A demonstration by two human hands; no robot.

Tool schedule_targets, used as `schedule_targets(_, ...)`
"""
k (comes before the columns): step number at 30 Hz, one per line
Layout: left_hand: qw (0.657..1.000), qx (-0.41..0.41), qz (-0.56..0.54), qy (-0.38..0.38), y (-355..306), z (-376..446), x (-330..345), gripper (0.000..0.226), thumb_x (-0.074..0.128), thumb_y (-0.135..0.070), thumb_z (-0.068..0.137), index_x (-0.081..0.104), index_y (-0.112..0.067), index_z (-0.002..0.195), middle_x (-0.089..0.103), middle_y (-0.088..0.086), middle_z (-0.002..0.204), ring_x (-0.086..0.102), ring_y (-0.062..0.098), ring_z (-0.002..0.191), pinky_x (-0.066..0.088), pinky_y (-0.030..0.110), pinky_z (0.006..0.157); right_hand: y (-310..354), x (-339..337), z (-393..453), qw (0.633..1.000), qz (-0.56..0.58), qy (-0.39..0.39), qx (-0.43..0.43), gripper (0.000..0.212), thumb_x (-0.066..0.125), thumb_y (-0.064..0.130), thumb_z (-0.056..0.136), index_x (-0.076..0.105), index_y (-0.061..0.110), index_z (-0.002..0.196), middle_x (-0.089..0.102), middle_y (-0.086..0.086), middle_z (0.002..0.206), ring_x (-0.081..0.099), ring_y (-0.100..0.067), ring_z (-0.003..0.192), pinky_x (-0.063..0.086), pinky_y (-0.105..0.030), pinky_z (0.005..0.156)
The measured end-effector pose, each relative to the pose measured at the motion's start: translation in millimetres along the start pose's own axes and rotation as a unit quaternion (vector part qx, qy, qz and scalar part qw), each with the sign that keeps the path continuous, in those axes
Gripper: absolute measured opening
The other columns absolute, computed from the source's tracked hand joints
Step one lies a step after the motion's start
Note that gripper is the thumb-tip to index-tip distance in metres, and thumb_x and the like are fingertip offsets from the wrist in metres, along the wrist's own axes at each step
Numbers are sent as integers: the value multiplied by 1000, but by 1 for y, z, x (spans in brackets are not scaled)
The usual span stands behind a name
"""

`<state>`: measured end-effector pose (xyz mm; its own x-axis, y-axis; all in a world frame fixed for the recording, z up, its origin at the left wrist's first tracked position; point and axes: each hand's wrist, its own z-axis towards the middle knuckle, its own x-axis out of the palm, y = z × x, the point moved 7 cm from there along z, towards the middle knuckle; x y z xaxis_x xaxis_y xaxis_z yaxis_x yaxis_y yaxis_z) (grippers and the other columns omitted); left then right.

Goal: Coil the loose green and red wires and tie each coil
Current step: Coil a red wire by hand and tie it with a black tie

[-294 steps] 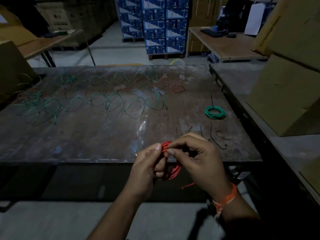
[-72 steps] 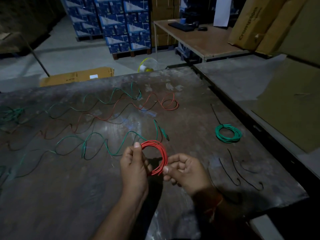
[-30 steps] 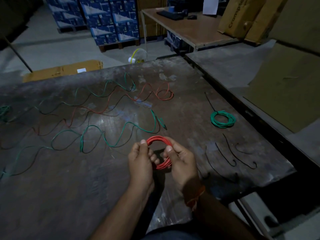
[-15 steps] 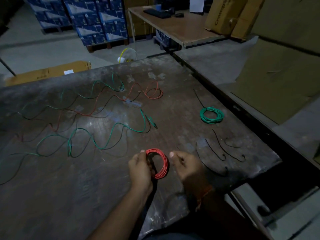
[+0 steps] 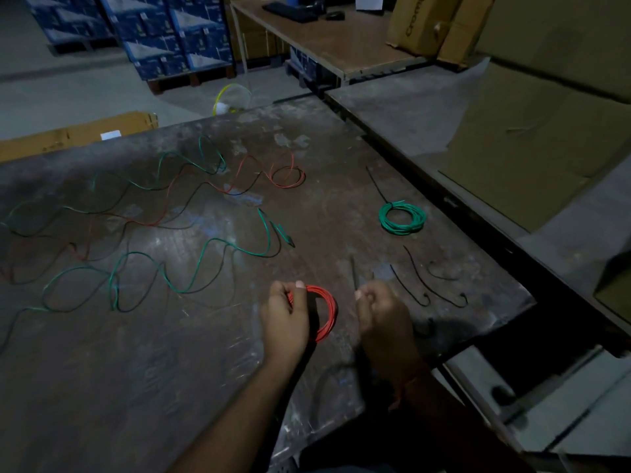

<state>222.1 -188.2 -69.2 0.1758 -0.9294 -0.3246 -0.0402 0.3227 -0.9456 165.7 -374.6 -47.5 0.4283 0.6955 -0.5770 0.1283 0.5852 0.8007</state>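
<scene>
My left hand [image 5: 286,317] grips a red wire coil [image 5: 326,315] by its left side, just above the dark worn table [image 5: 136,370]. To the right of the coil, my right hand [image 5: 379,312] pinches a thin black cable tie [image 5: 353,273] that sticks up from my fingers. A tied green coil [image 5: 402,218] lies at the right of the table with a black tie tail. Loose green wire [image 5: 205,261] and loose red wire [image 5: 273,172] snake over the table's middle and left.
Several black cable ties [image 5: 430,285] lie right of my hands near the table's edge. A second grey table [image 5: 426,107] with large cardboard boxes [image 5: 546,138] adjoins on the right. Blue cartons [image 5: 164,35] are stacked on the floor behind.
My right hand has let go of the red coil and now pinches a black cable tie. My left hand keeps hold of the coil. The view has shifted right.
</scene>
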Motion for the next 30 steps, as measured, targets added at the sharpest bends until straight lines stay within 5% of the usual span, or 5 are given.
schedule_targets(5, 1000, -12, -13, -12, 1, 1, 1, 25, 57, -26, 100, 56, -12, 80, 60, -2, 68, 52, 0, 60, 39, 29, 59, 39, -13, -11, 970, 229, 73, 32, 14, 53, 5, 101, 55, 6, 87, 71, -4, 67, 65, -9, 60, 50, -23, 60)
schedule_targets(9, 998, -43, -45, -15, 11, 5, 3, 20, 58, -26, 99, 58, -14, 83, 66, 2, 76, 59, 10, 68, 45, 31, 63, 36, 3, -12, 986, 127, 106, 5, 12, 65, 12, 90, 60, 22, 86, 74, 5, 72, 71, -6, 70, 58, -34, 68)
schedule_targets(16, 990, -69, -126, 4, 16, 9, 8, 22, 55, -35, 83, 56, -15, 75, 60, -4, 67, 52, 14, 64, 46, 41, 67, 48, 18, -4, 966, -30, 45, -254, 16, 76, 4, 80, 66, 17, 80, 56, 5, 84, 51, -16, 82, 46, -35, 70)
schedule_targets(21, 982, -90, -165, 34, 23, 15, 16, 26, 58, -40, 80, 52, -19, 65, 48, 0, 61, 44, 18, 63, 41, 52, 62, 40, 24, 0, 953, -46, 21, -298, 17, 74, -6, 79, 69, 10, 80, 58, 0, 88, 50, -21, 84, 45, -37, 71)
schedule_targets(30, 954, -145, -235, 117, 11, 14, 24, 25, 67, -20, 80, 67, -2, 62, 52, 12, 61, 44, 22, 66, 34, 37, 62, 53, 18, -5, 941, -3, -17, -339, 16, 59, 10, 91, 71, 8, 80, 65, -1, 89, 56, -21, 79, 45, -28, 73)
